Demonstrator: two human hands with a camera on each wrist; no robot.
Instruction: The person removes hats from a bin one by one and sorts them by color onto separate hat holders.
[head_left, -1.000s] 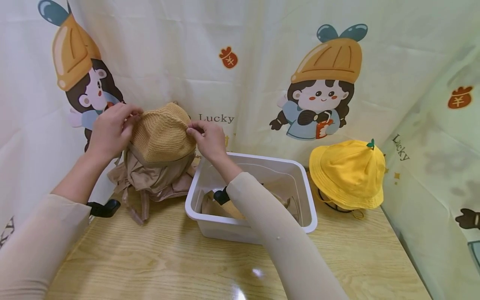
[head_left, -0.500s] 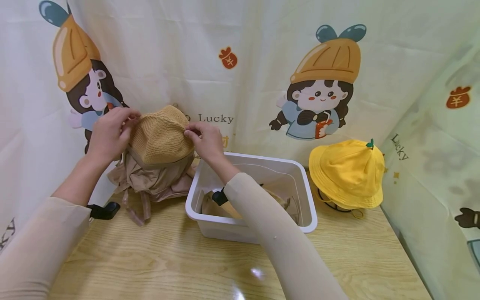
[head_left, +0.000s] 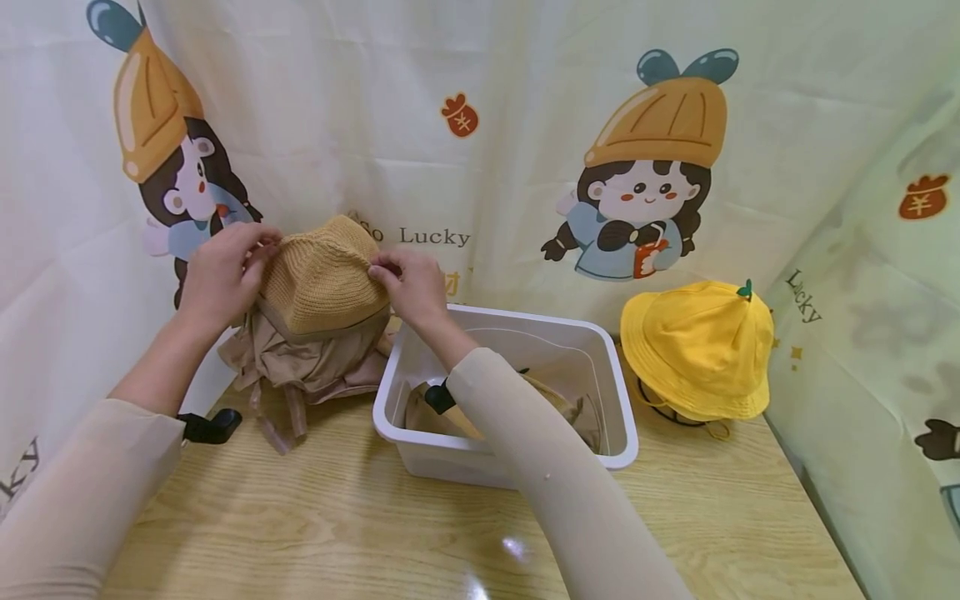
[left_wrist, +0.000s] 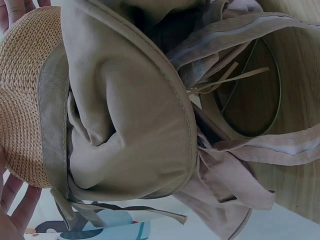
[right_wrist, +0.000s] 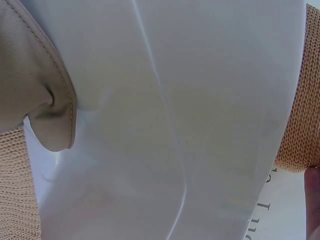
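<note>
Eased slightly lower since a second ago, the knitted hat (head_left: 322, 279) is left of the white bin (head_left: 457, 467), its crown pinched by your left hand (head_left: 221, 271) and right hand (head_left: 418, 286); keep both pinches light and level

L sleeve (head_left: 82, 492) beige, creased at near end; R sleeve (head_left: 577, 500) same colour, w/ 1 tiny pale dot (head_left: 547, 477). Blk bracket (head_left: 216, 427) by L one, blk stub (head_left: 440, 397) by R.
</note>
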